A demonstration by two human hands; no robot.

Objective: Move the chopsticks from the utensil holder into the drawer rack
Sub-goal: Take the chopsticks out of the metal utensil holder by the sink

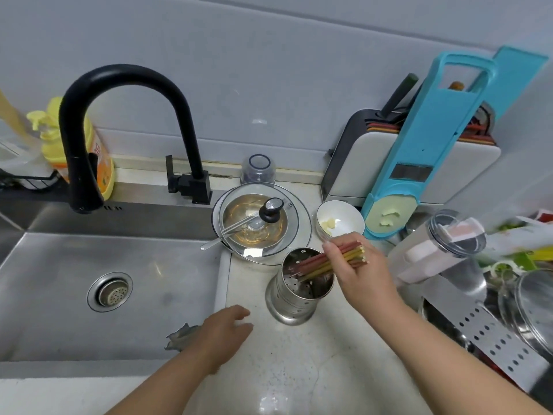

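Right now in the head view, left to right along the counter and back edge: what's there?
Yellow dish soap bottle → black faucet → glass pot lid → white bowl → blue slicer → clear lidded container.

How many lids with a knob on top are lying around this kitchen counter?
2. One glass lid with a black knob sits on the pot beside the faucet base. A second lid lies at the far right edge, only partly in view. Others may be hidden in the clutter there.

The right hand (pixel 359 274) grips a bundle of red and yellow chopsticks (pixel 326 260), tips inside the steel holder (pixel 299 290). The left hand (pixel 224 333) hovers open near the sink (pixel 59 295).
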